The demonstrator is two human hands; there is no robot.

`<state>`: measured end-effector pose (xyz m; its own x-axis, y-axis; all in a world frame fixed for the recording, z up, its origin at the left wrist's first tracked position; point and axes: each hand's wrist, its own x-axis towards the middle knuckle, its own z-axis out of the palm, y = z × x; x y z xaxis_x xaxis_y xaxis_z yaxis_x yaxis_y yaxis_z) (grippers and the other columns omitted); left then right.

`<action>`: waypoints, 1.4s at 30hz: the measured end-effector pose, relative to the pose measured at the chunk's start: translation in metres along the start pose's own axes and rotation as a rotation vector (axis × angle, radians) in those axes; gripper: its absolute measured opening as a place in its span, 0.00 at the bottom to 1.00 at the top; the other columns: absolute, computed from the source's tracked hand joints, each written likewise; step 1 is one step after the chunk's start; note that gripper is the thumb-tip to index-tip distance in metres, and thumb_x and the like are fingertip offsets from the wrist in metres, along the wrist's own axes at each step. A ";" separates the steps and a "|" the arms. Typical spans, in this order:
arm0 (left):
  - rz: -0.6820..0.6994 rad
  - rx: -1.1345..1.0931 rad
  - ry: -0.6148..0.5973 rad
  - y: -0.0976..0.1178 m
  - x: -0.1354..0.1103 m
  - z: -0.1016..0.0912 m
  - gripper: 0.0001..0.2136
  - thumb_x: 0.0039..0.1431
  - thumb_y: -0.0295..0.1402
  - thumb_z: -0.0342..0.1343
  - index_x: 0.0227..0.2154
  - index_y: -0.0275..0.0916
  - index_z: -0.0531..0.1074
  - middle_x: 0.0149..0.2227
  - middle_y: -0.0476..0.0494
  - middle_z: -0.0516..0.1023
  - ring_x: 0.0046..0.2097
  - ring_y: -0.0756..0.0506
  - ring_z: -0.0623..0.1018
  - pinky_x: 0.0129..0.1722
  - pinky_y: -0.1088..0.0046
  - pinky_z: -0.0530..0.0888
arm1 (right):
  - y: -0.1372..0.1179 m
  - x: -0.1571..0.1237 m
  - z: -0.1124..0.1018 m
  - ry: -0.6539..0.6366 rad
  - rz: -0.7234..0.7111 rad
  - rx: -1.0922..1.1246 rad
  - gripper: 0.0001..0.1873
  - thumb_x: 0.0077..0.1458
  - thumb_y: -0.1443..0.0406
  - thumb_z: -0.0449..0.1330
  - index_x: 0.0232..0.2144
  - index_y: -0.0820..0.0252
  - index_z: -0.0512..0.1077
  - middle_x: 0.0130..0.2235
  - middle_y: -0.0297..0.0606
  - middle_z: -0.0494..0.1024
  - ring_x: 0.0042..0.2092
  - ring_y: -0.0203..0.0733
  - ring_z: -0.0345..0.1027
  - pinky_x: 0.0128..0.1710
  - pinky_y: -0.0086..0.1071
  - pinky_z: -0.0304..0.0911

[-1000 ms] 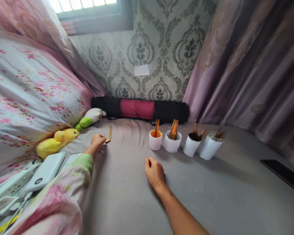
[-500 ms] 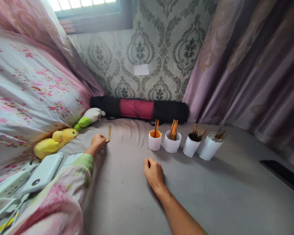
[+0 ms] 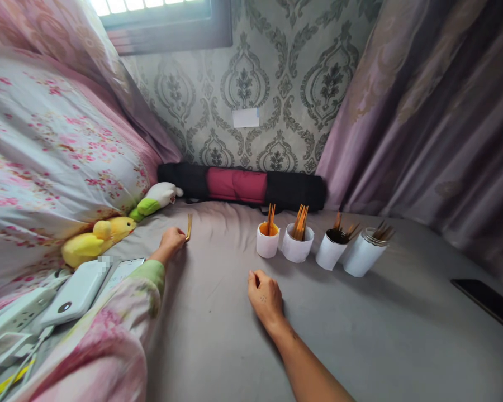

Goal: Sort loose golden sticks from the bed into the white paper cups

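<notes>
At the left of the grey sheet, my left hand [image 3: 172, 241] is closed in a pinch at the lower end of a small bunch of thin golden sticks [image 3: 189, 226], which stands nearly upright. My fingers partly hide its base. My right hand [image 3: 266, 296] rests on the sheet near the middle, curled in a loose fist with nothing seen in it. Beyond it stands a row of white-wrapped jars: one with orange inside [image 3: 267, 244], a wider one [image 3: 297, 251], a dark-mouthed one [image 3: 330, 254] and a glass-rimmed one [image 3: 364, 258]. Each holds thin sticks.
A black and dark red roll [image 3: 237, 186] lies along the wall. Plush toys [image 3: 84, 248], a white power bank [image 3: 76, 290], a phone [image 3: 123, 272] and a power strip [image 3: 14, 318] sit at the left. A black flat object [image 3: 486, 304] lies at the right.
The view has shifted slightly. My left hand has moved a little against the golden sticks, whose bent lower part now shows less. My right hand stays in place.
</notes>
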<state>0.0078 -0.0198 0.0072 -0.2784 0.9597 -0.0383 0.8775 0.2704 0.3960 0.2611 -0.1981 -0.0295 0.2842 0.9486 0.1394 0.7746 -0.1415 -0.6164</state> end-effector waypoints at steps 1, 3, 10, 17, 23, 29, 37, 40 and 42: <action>0.009 0.007 -0.001 0.001 0.000 0.000 0.06 0.42 0.30 0.52 0.25 0.36 0.71 0.28 0.39 0.75 0.35 0.42 0.74 0.31 0.72 0.67 | 0.000 0.000 0.000 -0.004 0.004 0.002 0.17 0.56 0.59 0.44 0.24 0.58 0.69 0.24 0.36 0.74 0.25 0.33 0.60 0.24 0.29 0.42; 0.025 0.025 0.000 0.002 0.000 0.001 0.06 0.43 0.32 0.52 0.25 0.36 0.71 0.29 0.39 0.75 0.36 0.42 0.74 0.31 0.72 0.67 | -0.001 0.000 -0.001 -0.010 0.011 0.008 0.18 0.56 0.59 0.44 0.24 0.58 0.69 0.25 0.36 0.74 0.25 0.33 0.60 0.24 0.29 0.42; 0.059 0.098 0.018 0.005 0.003 0.007 0.09 0.44 0.33 0.51 0.28 0.36 0.71 0.33 0.37 0.75 0.38 0.41 0.73 0.33 0.71 0.67 | -0.002 0.000 -0.001 0.005 0.003 0.004 0.17 0.56 0.59 0.45 0.24 0.57 0.69 0.24 0.35 0.74 0.25 0.33 0.60 0.24 0.29 0.41; 0.066 0.156 0.011 0.006 0.004 0.014 0.08 0.45 0.32 0.51 0.29 0.36 0.70 0.35 0.35 0.75 0.39 0.41 0.73 0.34 0.71 0.67 | 0.000 0.000 0.001 0.003 0.002 -0.005 0.17 0.56 0.59 0.45 0.24 0.57 0.69 0.25 0.36 0.74 0.25 0.33 0.61 0.24 0.29 0.42; 0.086 0.174 0.019 0.005 0.005 0.017 0.07 0.45 0.30 0.50 0.29 0.37 0.70 0.37 0.35 0.74 0.40 0.40 0.73 0.35 0.71 0.67 | -0.001 0.000 0.001 0.005 -0.009 -0.013 0.17 0.56 0.59 0.44 0.24 0.57 0.69 0.25 0.36 0.74 0.25 0.33 0.61 0.24 0.30 0.41; 0.082 0.178 0.042 0.004 0.006 0.019 0.08 0.44 0.28 0.50 0.29 0.37 0.70 0.38 0.34 0.74 0.40 0.40 0.73 0.35 0.70 0.67 | 0.000 -0.001 0.002 0.007 -0.003 -0.021 0.18 0.56 0.59 0.44 0.25 0.57 0.69 0.24 0.35 0.74 0.24 0.33 0.60 0.24 0.29 0.41; 0.080 0.179 0.039 0.006 0.004 0.018 0.08 0.44 0.27 0.49 0.29 0.37 0.70 0.37 0.35 0.74 0.40 0.41 0.73 0.35 0.70 0.67 | 0.000 -0.001 0.002 0.011 -0.009 -0.024 0.18 0.56 0.58 0.44 0.24 0.57 0.69 0.24 0.35 0.74 0.24 0.33 0.59 0.24 0.29 0.41; 0.068 0.184 0.037 0.007 0.003 0.017 0.08 0.43 0.27 0.50 0.29 0.37 0.70 0.36 0.36 0.74 0.39 0.41 0.73 0.34 0.70 0.67 | -0.001 0.000 0.001 0.004 -0.011 -0.029 0.18 0.56 0.59 0.44 0.24 0.57 0.69 0.24 0.35 0.74 0.24 0.33 0.60 0.24 0.29 0.41; 0.066 0.186 0.039 0.007 0.002 0.017 0.08 0.43 0.27 0.50 0.29 0.38 0.70 0.36 0.36 0.74 0.39 0.41 0.73 0.34 0.70 0.67 | -0.001 0.000 0.001 0.003 -0.009 -0.031 0.17 0.56 0.59 0.45 0.24 0.57 0.69 0.24 0.35 0.74 0.24 0.32 0.60 0.24 0.29 0.41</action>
<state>0.0203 -0.0147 -0.0058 -0.2297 0.9731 0.0189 0.9503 0.2200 0.2201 0.2597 -0.1979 -0.0300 0.2787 0.9490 0.1470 0.7942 -0.1417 -0.5909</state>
